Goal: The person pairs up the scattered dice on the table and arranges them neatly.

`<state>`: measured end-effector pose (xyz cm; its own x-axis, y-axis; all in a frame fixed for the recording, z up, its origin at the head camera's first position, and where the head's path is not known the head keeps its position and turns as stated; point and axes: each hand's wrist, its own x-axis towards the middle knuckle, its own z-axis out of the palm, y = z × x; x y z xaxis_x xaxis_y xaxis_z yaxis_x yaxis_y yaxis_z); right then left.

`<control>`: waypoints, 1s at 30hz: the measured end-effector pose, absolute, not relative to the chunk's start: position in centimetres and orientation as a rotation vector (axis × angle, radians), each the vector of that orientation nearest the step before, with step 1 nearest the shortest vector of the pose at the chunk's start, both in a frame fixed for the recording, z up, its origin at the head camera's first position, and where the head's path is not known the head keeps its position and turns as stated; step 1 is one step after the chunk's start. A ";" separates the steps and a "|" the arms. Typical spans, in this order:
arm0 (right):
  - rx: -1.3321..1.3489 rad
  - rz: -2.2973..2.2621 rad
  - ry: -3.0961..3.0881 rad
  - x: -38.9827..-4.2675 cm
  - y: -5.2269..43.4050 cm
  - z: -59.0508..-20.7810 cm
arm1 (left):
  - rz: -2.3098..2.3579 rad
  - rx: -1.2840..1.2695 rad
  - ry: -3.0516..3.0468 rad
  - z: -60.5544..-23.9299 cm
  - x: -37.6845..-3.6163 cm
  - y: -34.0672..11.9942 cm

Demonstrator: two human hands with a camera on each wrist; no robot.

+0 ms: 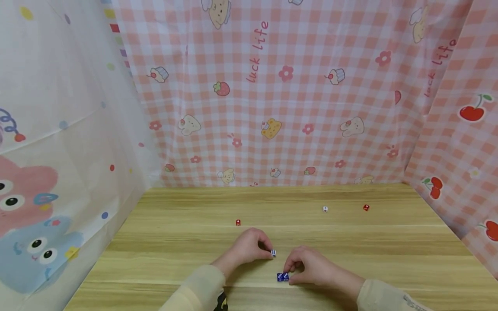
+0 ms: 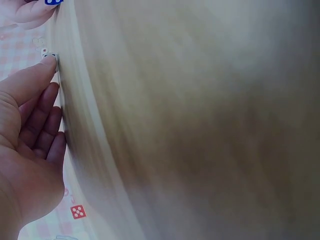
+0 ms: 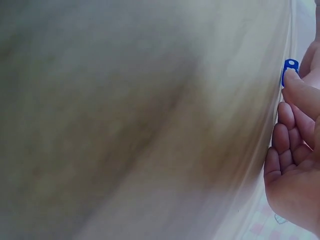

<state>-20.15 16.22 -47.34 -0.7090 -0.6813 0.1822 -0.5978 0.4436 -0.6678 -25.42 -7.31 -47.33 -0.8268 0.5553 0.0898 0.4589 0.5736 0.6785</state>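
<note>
My left hand [image 1: 250,247] pinches a small white die [image 1: 273,253] with dark pips between thumb and fingertips, at the tabletop. In the left wrist view the thumb covers most of that die. Nearer the front, two blue dice with white pips sit side by side: a left blue die [image 1: 280,277] and a right blue die [image 1: 285,277]. The right hand [image 1: 311,266] grips the right one between thumb and forefinger. Its other fingers curl loosely in the right wrist view, where the thumb partly hides the blue die [image 3: 291,65].
On the wooden table [image 1: 175,242] a red die [image 1: 238,222] lies beyond the left hand. Farther back on the right are another white die [image 1: 325,209] and a second red die [image 1: 366,207]. A pink checked curtain [image 1: 288,103] hangs behind, with a white patterned sheet [image 1: 89,164] at left.
</note>
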 end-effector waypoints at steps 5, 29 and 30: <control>-1.085 -1.180 2.528 -20.2 17.0 -47.1 | 1.104 0.844 2.667 -47.3 -25.3 -7.2; -0.959 -1.224 2.650 -21.3 22.3 -45.4 | 1.076 0.858 2.693 -47.0 -24.8 -6.7; -0.954 -1.221 2.672 -21.5 22.6 -45.2 | 1.080 0.855 2.691 -47.0 -24.8 -6.7</control>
